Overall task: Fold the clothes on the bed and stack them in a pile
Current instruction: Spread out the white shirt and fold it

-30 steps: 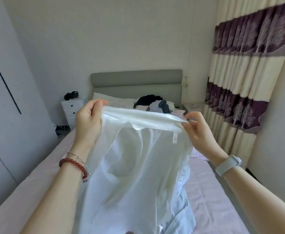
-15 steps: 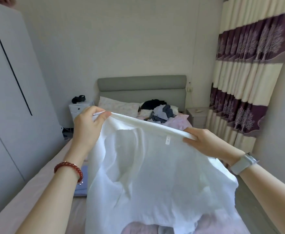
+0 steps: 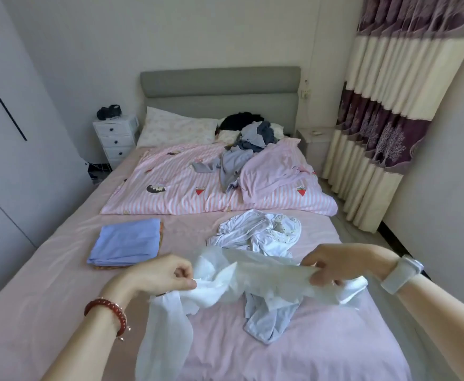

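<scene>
A thin white garment (image 3: 253,279) stretches low over the pink bed (image 3: 46,312) between my two hands. My left hand (image 3: 159,273) pinches its left end, and a long sleeve hangs down from there. My right hand (image 3: 343,262) grips its right end. Under it lies a pale blue garment (image 3: 269,317), crumpled. Behind it a white garment (image 3: 258,232) lies bunched on the sheet. A folded blue piece (image 3: 127,243) sits on a small folded pile at the left. More unfolded clothes (image 3: 248,138) are heaped near the headboard.
A pink striped duvet (image 3: 176,188) covers the far half of the bed, with a pillow (image 3: 176,127) behind it. A white drawer unit (image 3: 115,136) stands at the far left, a wardrobe (image 3: 10,127) along the left wall, curtains (image 3: 385,105) on the right.
My hands came down from chest height to just above the bed. The white garment, held up and spread before, now hangs bunched between them. My view tilted down onto the bed.
</scene>
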Demonstrator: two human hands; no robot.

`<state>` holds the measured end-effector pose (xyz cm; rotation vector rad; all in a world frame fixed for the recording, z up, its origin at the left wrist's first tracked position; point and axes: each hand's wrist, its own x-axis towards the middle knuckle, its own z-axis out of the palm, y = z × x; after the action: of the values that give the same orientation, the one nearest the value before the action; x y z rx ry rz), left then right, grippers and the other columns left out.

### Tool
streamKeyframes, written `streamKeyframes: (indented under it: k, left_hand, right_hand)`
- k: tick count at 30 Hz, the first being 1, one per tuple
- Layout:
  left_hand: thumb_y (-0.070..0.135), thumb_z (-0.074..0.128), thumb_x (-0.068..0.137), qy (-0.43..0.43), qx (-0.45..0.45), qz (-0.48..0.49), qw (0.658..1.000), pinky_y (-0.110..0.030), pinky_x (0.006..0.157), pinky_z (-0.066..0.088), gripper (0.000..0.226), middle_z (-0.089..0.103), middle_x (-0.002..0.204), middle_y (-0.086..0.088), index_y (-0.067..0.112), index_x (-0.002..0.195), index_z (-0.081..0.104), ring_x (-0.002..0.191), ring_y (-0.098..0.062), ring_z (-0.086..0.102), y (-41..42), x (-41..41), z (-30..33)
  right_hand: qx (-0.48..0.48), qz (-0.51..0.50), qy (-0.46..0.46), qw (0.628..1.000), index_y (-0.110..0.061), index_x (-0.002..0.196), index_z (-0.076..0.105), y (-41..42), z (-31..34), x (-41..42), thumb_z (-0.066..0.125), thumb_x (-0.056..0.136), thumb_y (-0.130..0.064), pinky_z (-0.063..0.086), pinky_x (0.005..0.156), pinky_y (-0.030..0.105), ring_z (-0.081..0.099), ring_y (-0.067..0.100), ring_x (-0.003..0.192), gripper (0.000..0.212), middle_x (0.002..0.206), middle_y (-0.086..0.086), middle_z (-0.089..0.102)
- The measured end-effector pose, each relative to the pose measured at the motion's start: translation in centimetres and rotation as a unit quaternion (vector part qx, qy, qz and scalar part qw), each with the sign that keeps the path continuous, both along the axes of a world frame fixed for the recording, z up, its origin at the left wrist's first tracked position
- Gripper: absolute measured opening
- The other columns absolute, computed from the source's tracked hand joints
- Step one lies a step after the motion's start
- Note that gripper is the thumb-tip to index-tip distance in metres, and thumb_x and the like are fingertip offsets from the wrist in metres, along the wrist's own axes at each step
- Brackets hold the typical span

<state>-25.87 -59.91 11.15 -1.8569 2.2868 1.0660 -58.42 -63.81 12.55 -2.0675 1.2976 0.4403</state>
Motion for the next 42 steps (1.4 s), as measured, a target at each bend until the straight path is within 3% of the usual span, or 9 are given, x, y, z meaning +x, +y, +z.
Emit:
streamKeyframes:
  k: [4, 8, 12, 19, 23, 27, 33, 37, 42]
  left_hand:
    - [0.021, 0.061, 0.089, 0.091, 0.116, -0.024, 0.989, -0.013, 0.053, 0.036, 0.019, 0.052, 0.060, 0.013, 0.024, 0.072, 0.057, 0.052, 0.000, 0.042, 0.1, -0.3, -0.6]
    - [0.013, 0.059, 0.090, 0.216, -0.020, 0.115, 0.969, -0.011, 0.049, 0.034, 0.016, 0.056, 0.061, 0.010, 0.016, 0.075, 0.060, 0.052, 0.001, 0.045, -4.2, -0.1, -0.9]
    - [0.011, 0.061, 0.088, 0.265, -0.156, 0.284, 0.908, -0.013, 0.056, 0.035, 0.018, 0.057, 0.068, 0.002, 0.015, 0.071, 0.058, 0.063, -0.007, 0.047, -10.7, 0.2, -3.9]
    - [0.018, 0.066, 0.084, 0.276, -0.160, 0.412, 0.854, -0.027, 0.059, 0.037, 0.018, 0.055, 0.061, 0.002, 0.016, 0.067, 0.059, 0.059, -0.015, 0.046, -26.8, 1.6, -9.3]
    - [0.013, 0.051, 0.093, 0.439, -0.060, 0.415, 0.795, -0.021, 0.052, 0.047, 0.017, 0.054, 0.072, -0.006, 0.010, 0.077, 0.055, 0.059, -0.015, 0.052, -38.3, 1.4, -11.8]
    - [0.022, 0.051, 0.095, 0.349, -0.043, 0.364, 0.862, -0.016, 0.091, 0.036, 0.042, 0.044, 0.120, 0.001, 0.011, 0.134, 0.041, 0.112, -0.013, 0.046, -44.3, 0.6, -18.6]
    - [0.017, 0.053, 0.092, 0.152, 0.040, 0.289, 0.944, -0.021, 0.100, 0.028, 0.046, 0.043, 0.138, -0.013, 0.003, 0.135, 0.040, 0.129, -0.023, 0.040, -37.3, -1.4, -32.2]
    - [0.033, 0.050, 0.092, 0.052, 0.026, 0.172, 0.983, -0.037, 0.115, 0.015, 0.060, 0.019, 0.154, -0.004, 0.020, 0.145, 0.026, 0.143, -0.024, 0.013, -31.2, -5.1, -36.7]
    - [0.046, 0.041, 0.091, -0.086, 0.046, 0.008, 0.995, -0.054, 0.113, 0.002, 0.059, -0.006, 0.157, 0.007, 0.041, 0.144, 0.016, 0.143, -0.021, -0.010, -27.4, -10.0, -39.5]
  right_hand:
    - [0.163, 0.020, -0.066, 0.984, -0.040, 0.076, 0.064, 0.7, -2.2, 0.7, 0.058, 0.087, -0.013, 0.043, 0.051, 0.013, 0.055, 0.008, 0.059, 0.030, 0.065, -0.014, 0.059]
    - [0.064, -0.170, -0.244, 0.953, -0.012, 0.090, 0.063, -4.3, -2.3, 1.0, 0.057, 0.089, -0.007, 0.032, 0.037, 0.013, 0.038, 0.002, 0.036, 0.008, 0.061, 0.001, 0.053]
    - [0.014, -0.350, -0.367, 0.862, -0.003, 0.090, 0.063, -10.7, -3.8, 2.3, 0.058, 0.089, -0.006, 0.031, 0.039, 0.013, 0.036, 0.003, 0.037, 0.006, 0.062, 0.006, 0.046]
    - [0.005, -0.503, -0.441, 0.744, 0.012, 0.101, 0.061, -25.9, -8.7, 5.7, 0.054, 0.088, 0.000, 0.051, 0.064, 0.028, 0.057, 0.022, 0.065, 0.019, 0.080, 0.016, 0.060]
    - [0.021, -0.538, -0.522, 0.662, 0.001, 0.129, 0.047, -36.4, -11.6, 8.4, 0.053, 0.091, -0.004, 0.055, 0.076, 0.028, 0.063, 0.022, 0.084, 0.039, 0.094, 0.012, 0.063]
    - [-0.027, -0.488, -0.382, 0.784, -0.015, 0.145, 0.028, -41.9, -18.5, 9.9, 0.055, 0.092, -0.016, 0.044, 0.088, 0.031, 0.051, 0.020, 0.105, 0.059, 0.128, 0.008, 0.053]
    - [-0.064, -0.453, -0.184, 0.870, -0.006, 0.135, 0.042, -33.0, -32.3, 7.7, 0.055, 0.091, -0.014, 0.031, 0.102, 0.028, 0.044, 0.026, 0.125, 0.046, 0.134, 0.015, 0.049]
    - [-0.110, -0.463, -0.071, 0.876, -0.011, 0.143, 0.031, -26.5, -37.0, 3.6, 0.061, 0.087, -0.021, 0.023, 0.109, 0.040, 0.026, 0.027, 0.137, 0.065, 0.148, 0.010, 0.033]
    - [-0.043, -0.489, -0.021, 0.871, -0.014, 0.148, 0.012, -23.4, -39.8, -1.8, 0.062, 0.086, -0.031, 0.014, 0.114, 0.045, 0.011, 0.024, 0.143, 0.081, 0.155, 0.007, 0.017]
